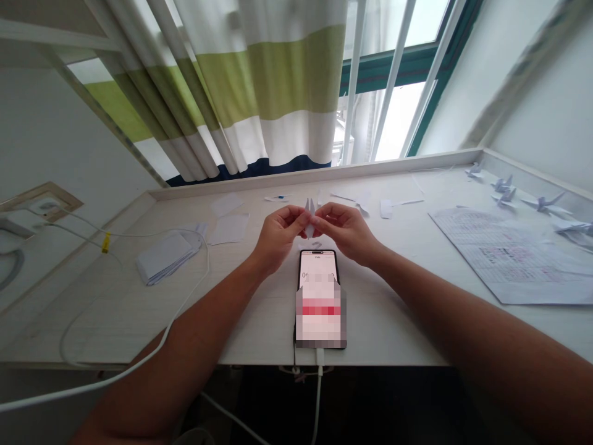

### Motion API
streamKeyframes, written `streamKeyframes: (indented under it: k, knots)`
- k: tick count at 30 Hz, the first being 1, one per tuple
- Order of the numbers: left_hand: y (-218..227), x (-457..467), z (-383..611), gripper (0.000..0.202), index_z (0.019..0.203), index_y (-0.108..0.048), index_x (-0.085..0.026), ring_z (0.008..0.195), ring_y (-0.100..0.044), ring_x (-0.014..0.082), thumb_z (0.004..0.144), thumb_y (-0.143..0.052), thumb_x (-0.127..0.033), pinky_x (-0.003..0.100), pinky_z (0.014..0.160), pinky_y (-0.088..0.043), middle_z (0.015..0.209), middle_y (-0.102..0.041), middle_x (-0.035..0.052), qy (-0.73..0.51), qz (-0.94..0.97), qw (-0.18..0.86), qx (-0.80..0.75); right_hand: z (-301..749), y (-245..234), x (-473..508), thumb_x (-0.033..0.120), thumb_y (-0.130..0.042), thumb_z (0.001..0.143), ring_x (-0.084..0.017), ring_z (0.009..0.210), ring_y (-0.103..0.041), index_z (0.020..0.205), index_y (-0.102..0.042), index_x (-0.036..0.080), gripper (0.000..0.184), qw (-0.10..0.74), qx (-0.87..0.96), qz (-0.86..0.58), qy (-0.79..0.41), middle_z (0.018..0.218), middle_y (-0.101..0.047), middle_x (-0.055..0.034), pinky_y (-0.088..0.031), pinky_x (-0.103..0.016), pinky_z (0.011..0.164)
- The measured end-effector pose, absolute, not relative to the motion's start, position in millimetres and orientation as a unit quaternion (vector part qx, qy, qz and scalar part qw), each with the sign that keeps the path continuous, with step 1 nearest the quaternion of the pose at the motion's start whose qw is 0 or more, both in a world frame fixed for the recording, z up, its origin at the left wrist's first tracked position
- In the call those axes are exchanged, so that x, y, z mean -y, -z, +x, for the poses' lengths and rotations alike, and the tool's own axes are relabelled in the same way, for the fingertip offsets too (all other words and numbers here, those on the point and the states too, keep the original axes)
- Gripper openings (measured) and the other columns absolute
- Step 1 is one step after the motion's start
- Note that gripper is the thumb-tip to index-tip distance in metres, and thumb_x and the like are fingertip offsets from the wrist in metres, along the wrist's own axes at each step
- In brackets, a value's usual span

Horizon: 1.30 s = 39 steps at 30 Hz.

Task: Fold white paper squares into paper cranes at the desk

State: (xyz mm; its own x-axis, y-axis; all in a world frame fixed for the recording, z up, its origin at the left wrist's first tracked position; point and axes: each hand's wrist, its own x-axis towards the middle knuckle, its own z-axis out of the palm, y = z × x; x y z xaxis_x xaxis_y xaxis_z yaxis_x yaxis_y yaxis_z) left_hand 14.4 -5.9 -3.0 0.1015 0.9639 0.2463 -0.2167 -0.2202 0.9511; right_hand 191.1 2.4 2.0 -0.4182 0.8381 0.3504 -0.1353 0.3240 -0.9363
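Note:
Between my two hands, above the middle of the desk, a small folded white paper point(310, 213) stands upright, with two narrow points at its top. My left hand point(283, 232) pinches its left side between thumb and fingers. From the other side my right hand point(345, 227) pinches it too, and the thumbs nearly meet in front of it. Fingertips cover part of the folds. Just below the hands lies a phone point(319, 296) with a lit screen, partly blurred out, and a cable plugged into its bottom end.
Folded paper cranes point(504, 196) stand along the right back edge, near a written sheet point(500, 253). At left lie a stack of white paper point(169, 254) and loose sheets point(229, 228). Paper strips point(349, 199) lie behind the hands. A white cable point(207, 266) crosses my left forearm.

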Motion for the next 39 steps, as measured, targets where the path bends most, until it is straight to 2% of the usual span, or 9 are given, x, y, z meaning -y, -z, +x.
streamKeyframes:
  k: [12,19,24,28,31,33,39]
  knots:
    - [4.4,7.1,18.2,0.037,0.079,-0.078,-0.017,0.064,-0.063,0.0122,0.068,-0.096,-0.047,0.029,0.065,-0.051,0.071,-0.073,0.0016,-0.587,0.512,0.524,-0.345,192.9,1.6,-7.5,0.050,-0.090,0.079,-0.018,0.080,-0.072,0.083,-0.069,0.020,0.037,0.469,0.601,-0.239,-0.602,0.083,-0.075,-0.0023,-0.061,-0.042,0.085]
    - [6.8,6.7,22.0,0.031,0.082,-0.079,-0.020,0.074,-0.062,0.0115,0.070,-0.095,-0.044,0.027,0.074,-0.050,0.078,-0.074,-0.0005,-0.616,0.490,0.509,-0.347,187.7,3.8,-8.0,0.053,-0.092,0.074,-0.015,0.075,-0.068,0.084,-0.075,0.020,0.039,0.503,0.556,-0.289,-0.595,0.079,-0.074,-0.0014,-0.061,-0.037,0.080]
    - [5.1,8.3,21.9,0.028,0.085,-0.079,-0.021,0.078,-0.063,0.0116,0.073,-0.092,-0.042,0.025,0.073,-0.049,0.085,-0.075,-0.0001,-0.601,0.488,0.521,-0.359,189.2,0.0,-5.7,0.055,-0.090,0.076,-0.016,0.071,-0.067,0.081,-0.075,0.019,0.039,0.507,0.596,-0.293,-0.550,0.076,-0.074,-0.0026,-0.058,-0.034,0.073]
    - [0.8,6.9,15.7,0.023,0.091,-0.081,-0.020,0.081,-0.065,0.0127,0.079,-0.088,-0.038,0.025,0.074,-0.051,0.091,-0.076,0.0024,-0.603,0.539,0.465,-0.359,191.1,-4.7,-2.3,0.057,-0.086,0.080,-0.017,0.070,-0.067,0.078,-0.073,0.018,0.041,0.473,0.656,-0.313,-0.498,0.074,-0.074,-0.0042,-0.055,-0.033,0.069]
    - [-3.5,3.9,7.3,0.022,0.099,-0.080,-0.021,0.079,-0.066,0.0128,0.082,-0.086,-0.034,0.026,0.074,-0.053,0.086,-0.075,0.0013,-0.587,0.591,0.432,-0.345,192.6,-6.7,-1.3,0.056,-0.084,0.083,-0.017,0.073,-0.070,0.083,-0.073,0.017,0.041,0.448,0.658,-0.294,-0.529,0.077,-0.075,-0.0047,-0.057,-0.033,0.070]
    - [-6.2,1.9,1.6,0.020,0.097,-0.080,-0.020,0.075,-0.065,0.0122,0.083,-0.086,-0.033,0.026,0.073,-0.054,0.081,-0.073,0.0006,-0.556,0.629,0.424,-0.339,193.8,-6.6,-2.0,0.055,-0.085,0.082,-0.017,0.073,-0.072,0.085,-0.073,0.017,0.040,0.439,0.647,-0.284,-0.554,0.078,-0.075,-0.0041,-0.059,-0.033,0.070]
    - [-5.3,-1.8,-3.2,0.022,0.095,-0.076,-0.019,0.073,-0.072,0.0145,0.081,-0.087,-0.033,0.028,0.070,-0.057,0.079,-0.076,0.0012,-0.564,0.641,0.394,-0.341,194.8,-4.6,-4.9,0.054,-0.085,0.082,-0.018,0.077,-0.075,0.087,-0.072,0.018,0.039,0.468,0.638,-0.301,-0.532,0.086,-0.077,-0.0049,-0.063,-0.035,0.076]
